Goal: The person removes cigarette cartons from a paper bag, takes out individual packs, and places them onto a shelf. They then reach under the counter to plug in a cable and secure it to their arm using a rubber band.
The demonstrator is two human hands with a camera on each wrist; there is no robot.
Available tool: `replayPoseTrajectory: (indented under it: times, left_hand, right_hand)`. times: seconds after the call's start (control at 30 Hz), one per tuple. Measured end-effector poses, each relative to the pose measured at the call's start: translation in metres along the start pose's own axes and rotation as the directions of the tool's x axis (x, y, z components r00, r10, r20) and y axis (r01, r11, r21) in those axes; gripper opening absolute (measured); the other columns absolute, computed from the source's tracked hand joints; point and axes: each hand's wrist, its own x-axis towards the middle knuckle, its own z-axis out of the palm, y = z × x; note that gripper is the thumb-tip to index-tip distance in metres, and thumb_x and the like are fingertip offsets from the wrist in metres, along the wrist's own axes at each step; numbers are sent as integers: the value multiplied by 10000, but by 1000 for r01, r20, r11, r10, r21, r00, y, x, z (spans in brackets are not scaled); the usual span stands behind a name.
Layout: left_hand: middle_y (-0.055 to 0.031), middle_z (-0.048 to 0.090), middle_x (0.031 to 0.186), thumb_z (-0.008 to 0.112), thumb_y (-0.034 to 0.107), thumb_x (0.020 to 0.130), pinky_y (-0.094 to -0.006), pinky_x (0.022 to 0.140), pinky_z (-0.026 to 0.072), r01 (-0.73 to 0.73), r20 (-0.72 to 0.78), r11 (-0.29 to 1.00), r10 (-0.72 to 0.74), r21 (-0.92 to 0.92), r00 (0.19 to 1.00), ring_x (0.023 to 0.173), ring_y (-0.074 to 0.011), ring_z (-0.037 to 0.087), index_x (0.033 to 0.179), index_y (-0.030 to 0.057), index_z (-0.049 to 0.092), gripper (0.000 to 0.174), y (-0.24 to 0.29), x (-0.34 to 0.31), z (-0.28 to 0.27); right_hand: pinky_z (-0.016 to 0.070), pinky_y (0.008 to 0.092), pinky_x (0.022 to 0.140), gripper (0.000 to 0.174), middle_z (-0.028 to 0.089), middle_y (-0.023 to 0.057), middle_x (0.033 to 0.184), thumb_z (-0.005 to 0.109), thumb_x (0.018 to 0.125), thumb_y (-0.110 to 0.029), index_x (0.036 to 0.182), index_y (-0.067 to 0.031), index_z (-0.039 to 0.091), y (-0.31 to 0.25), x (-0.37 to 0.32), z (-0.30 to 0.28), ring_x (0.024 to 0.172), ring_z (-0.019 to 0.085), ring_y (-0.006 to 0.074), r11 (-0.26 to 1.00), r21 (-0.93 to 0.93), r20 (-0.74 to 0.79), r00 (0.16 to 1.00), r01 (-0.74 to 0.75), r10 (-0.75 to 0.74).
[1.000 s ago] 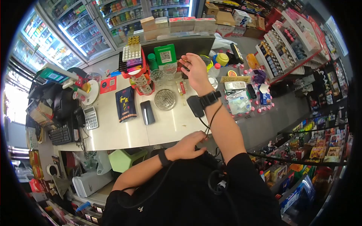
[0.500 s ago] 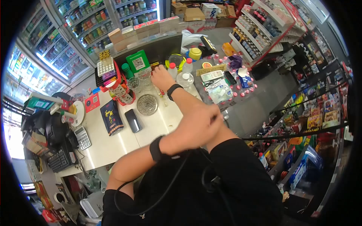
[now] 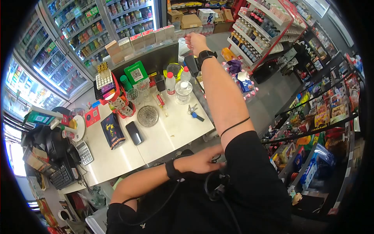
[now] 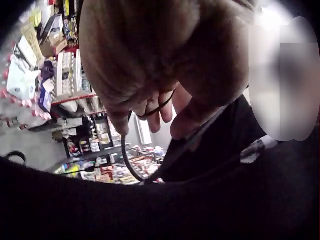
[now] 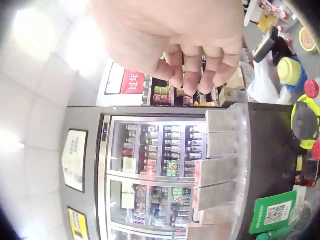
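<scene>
My right arm stretches forward in the head view, its hand (image 3: 198, 42) raised above the far right end of the counter panel. The right wrist view shows that hand (image 5: 175, 45) with relaxed, slightly bent fingers and nothing in them. Near my right upper arm, the left hand (image 3: 202, 160) is low in front of the body. In the left wrist view, the left hand's fingers (image 4: 157, 107) curl round a thin black cable (image 4: 131, 167). Keys (image 3: 194, 112) lie on the white table (image 3: 167, 136) below a clear jug (image 3: 183, 93).
Bottles, glasses, a round glass dish (image 3: 148, 116), a phone (image 3: 134, 133) and a dark pouch (image 3: 112, 131) are on the table. Small boxes (image 3: 149, 38) line the panel top. A green QR sign (image 3: 136, 73) is behind. Shelves (image 3: 253, 33) stand at the right.
My right hand has gone from beside the glasses up and forward past the bottles. The left hand has moved down from the right forearm, and the keys have come into sight.
</scene>
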Motion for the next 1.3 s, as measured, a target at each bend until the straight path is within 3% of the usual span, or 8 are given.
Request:
replayPoseTrajectory:
  times: [0.2, 0.27, 0.4, 0.53, 0.87, 1.1, 1.23, 1.3]
  left_hand:
    - [-110, 608, 1124, 571, 78, 937, -319, 970, 402, 169, 38, 920, -167, -353, 985, 1100, -171, 547, 1122, 20, 551, 195, 32, -7, -3]
    - [-39, 596, 847, 587, 138, 945, -311, 811, 410, 151, -141, 986, -140, 71, 980, 819, -147, 529, 887, 31, 525, 136, 63, -8, -25]
    - [-62, 519, 745, 605, 161, 919, -340, 736, 402, -45, -109, 947, 83, 319, 991, 682, -228, 470, 838, 28, 537, 170, 135, 31, -32]
    - [-115, 590, 771, 576, 174, 907, -380, 702, 434, 156, -89, 947, -136, 280, 987, 667, -285, 540, 864, 7, 592, 173, 159, 82, -19]
    - [-154, 606, 668, 570, 163, 803, -348, 705, 410, -165, 263, 602, -77, 781, 962, 675, -305, 628, 763, 0, 603, 171, 180, 111, 32]
    - [-98, 523, 804, 612, 63, 770, -353, 759, 406, -74, 49, 746, 56, 662, 997, 772, -287, 555, 872, 30, 520, 141, 141, 32, -2]
    - [-152, 564, 957, 586, -43, 735, -422, 826, 457, -128, 92, 929, 102, 348, 991, 965, -358, 564, 917, 23, 491, 216, 91, 38, -27]
    - [-150, 589, 1024, 634, -35, 730, -403, 878, 462, -136, 107, 967, 116, 213, 987, 1036, -340, 578, 924, 23, 491, 247, 68, 51, -34]
  right_hand:
    - [501, 316, 639, 128, 674, 54, 820, 572, 855, -155, 896, -62, 649, -4, 4, -16, 725, 630, 147, 972, -170, 158, 978, 162, -135]
    - [537, 397, 672, 182, 709, 163, 851, 580, 798, -162, 859, -31, 691, 31, 49, -25, 743, 691, 295, 613, -548, 251, 811, 569, -529]
    - [527, 450, 757, 209, 714, 144, 911, 574, 832, -194, 890, -70, 732, 48, -1, -31, 879, 685, 334, -72, -896, 428, 807, 438, -407]
    - [427, 375, 666, 158, 703, 17, 814, 589, 814, -216, 793, -160, 735, 83, -28, -27, 815, 647, 223, -759, -471, 822, 535, 449, -193]
    - [372, 375, 694, 183, 709, 3, 801, 573, 832, -197, 795, -177, 752, 171, -44, -15, 823, 627, 203, -797, -305, 815, 576, 521, 65]
    - [545, 488, 744, 265, 687, 218, 831, 577, 787, -239, 823, -17, 717, 7, 25, -56, 797, 685, 374, 164, -925, 218, 834, 341, -507]
    - [540, 383, 649, 193, 717, 125, 793, 678, 759, -328, 764, -148, 746, -119, 101, -134, 754, 700, 248, -521, -806, 578, 567, 282, -587]
    - [553, 411, 652, 147, 713, 147, 817, 709, 688, -224, 749, -92, 729, -182, 84, -147, 793, 702, 311, -406, -876, 463, 687, 260, -560]
